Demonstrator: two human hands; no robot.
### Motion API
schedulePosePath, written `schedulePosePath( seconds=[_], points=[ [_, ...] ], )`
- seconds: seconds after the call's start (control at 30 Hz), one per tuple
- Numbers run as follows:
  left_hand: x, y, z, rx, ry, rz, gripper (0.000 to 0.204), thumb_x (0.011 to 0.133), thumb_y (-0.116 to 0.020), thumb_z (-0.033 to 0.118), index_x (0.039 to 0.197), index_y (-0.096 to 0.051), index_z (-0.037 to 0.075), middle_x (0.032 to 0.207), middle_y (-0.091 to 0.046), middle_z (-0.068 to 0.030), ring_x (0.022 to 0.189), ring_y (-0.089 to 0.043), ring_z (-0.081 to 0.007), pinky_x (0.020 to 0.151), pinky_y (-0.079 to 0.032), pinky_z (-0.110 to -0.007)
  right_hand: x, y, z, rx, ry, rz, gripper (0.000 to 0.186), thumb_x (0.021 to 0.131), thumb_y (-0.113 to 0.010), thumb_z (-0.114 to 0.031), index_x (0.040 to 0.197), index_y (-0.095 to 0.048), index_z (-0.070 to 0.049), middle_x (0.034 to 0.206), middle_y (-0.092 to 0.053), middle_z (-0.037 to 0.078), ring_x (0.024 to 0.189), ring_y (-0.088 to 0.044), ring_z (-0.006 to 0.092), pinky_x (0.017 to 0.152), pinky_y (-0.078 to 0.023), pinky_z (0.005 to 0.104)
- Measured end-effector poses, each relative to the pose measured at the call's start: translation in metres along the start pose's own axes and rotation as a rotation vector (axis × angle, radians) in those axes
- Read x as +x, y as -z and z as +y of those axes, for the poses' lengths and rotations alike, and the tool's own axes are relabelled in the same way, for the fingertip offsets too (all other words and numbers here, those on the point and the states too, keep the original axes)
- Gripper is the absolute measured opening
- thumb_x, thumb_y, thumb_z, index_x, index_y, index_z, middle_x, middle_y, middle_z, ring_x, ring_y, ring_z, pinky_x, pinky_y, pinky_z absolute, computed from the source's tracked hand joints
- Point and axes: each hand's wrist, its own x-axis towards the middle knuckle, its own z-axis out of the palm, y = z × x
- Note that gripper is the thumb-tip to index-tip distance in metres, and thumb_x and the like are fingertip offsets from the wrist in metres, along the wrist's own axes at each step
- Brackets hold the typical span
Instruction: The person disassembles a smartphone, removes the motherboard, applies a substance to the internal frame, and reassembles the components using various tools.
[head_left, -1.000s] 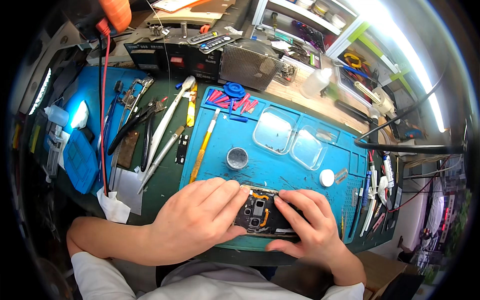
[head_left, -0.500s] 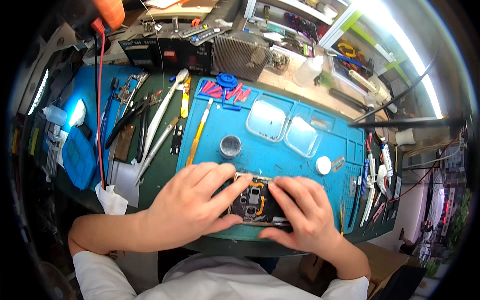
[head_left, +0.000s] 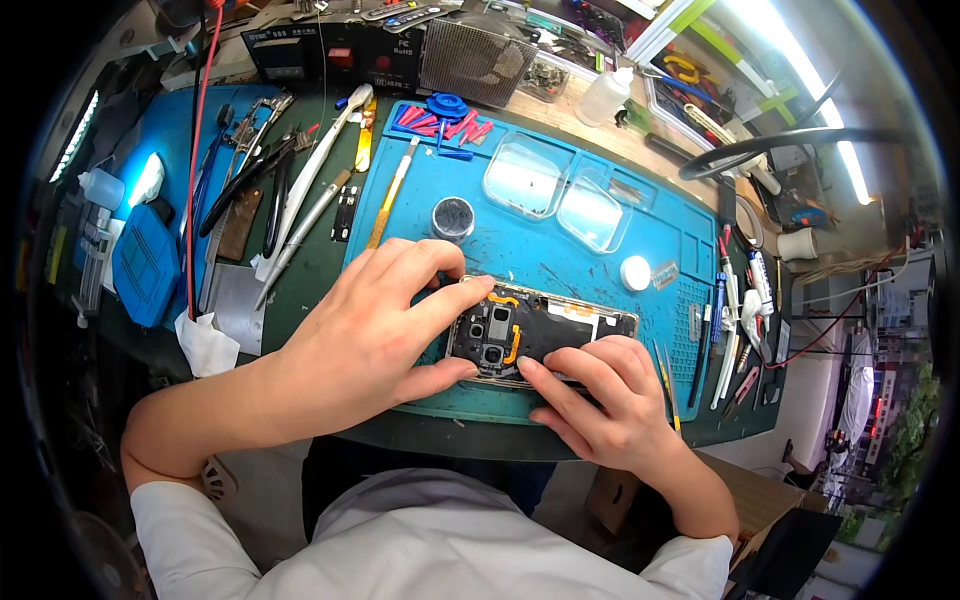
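Note:
An opened smartphone (head_left: 560, 338) lies on the blue repair mat (head_left: 400, 215), its back cover off. Black inner parts, an orange flex strip and the camera block show at its left end. My left hand (head_left: 365, 325) grips that end, fingertips on the far edge and thumb on the near edge. Fingertips of my right hand (head_left: 612, 400) press on the phone near its close edge, with the thumb tucked below that edge. The remaining fingers of the right hand are curled over the near right part and hide some of it.
A small jar of dark stuff (head_left: 453, 218), a yellow-handled brush (head_left: 395, 190) and clear trays (head_left: 525, 175) sit beyond the phone. A white cap (head_left: 635, 272) and tweezers (head_left: 668, 385) are at the right. Pliers (head_left: 265, 185) lie left; pens and tools (head_left: 735, 310) line the right edge.
My right hand has moved from the phone's far edge down to its near edge, uncovering its right part. The whole scene sits higher in the picture. My left hand keeps its grip.

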Motion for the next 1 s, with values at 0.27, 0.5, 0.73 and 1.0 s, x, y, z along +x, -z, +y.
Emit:
schedulePosePath(
  seconds=[0.27,0.5,0.73,1.0],
  points=[
    [0.0,0.001,0.0,0.009,-0.007,-0.008,0.07,0.072,-0.09,0.014,0.136,-0.063,0.004,0.127,-0.054,-0.0119,0.118,-0.055,-0.0325,0.099,-0.047,-0.043,-0.001,-0.005,0.002,-0.031,0.051,0.06,0.038,0.083,-0.08,-0.022,0.117,-0.077,-0.005,0.11,-0.068,0.003,0.094,-0.064,0.0179,0.083,-0.054,0.0351],
    [-0.001,0.002,0.001,-0.002,0.0,-0.008,0.072,0.072,-0.091,0.015,0.137,-0.063,0.004,0.127,-0.054,-0.012,0.117,-0.055,-0.0327,0.099,-0.047,-0.044,0.002,-0.011,0.002,-0.025,0.054,0.123,0.033,0.08,-0.081,-0.016,0.111,-0.079,-0.006,0.112,-0.073,0.005,0.092,-0.067,0.0205,0.078,-0.054,0.0351],
    [-0.002,-0.001,-0.001,-0.011,-0.013,0.017,0.072,0.071,-0.09,0.015,0.136,-0.063,0.003,0.126,-0.054,-0.0121,0.116,-0.055,-0.0321,0.099,-0.046,-0.044,0.003,-0.011,0.0,0.042,0.093,0.087,0.022,0.075,-0.079,-0.008,0.096,-0.072,-0.006,0.119,-0.077,0.011,0.099,-0.071,0.0236,0.077,-0.055,0.0337],
    [-0.002,0.0,-0.002,-0.005,-0.019,0.012,0.07,0.073,-0.09,0.016,0.136,-0.063,0.002,0.126,-0.054,-0.0122,0.114,-0.055,-0.0314,0.098,-0.046,-0.043,0.003,-0.011,0.001,-0.01,0.134,0.08,0.011,0.082,-0.072,-0.013,0.092,-0.07,-0.008,0.121,-0.077,0.008,0.099,-0.069,0.0214,0.078,-0.054,0.0321]
  ],
)
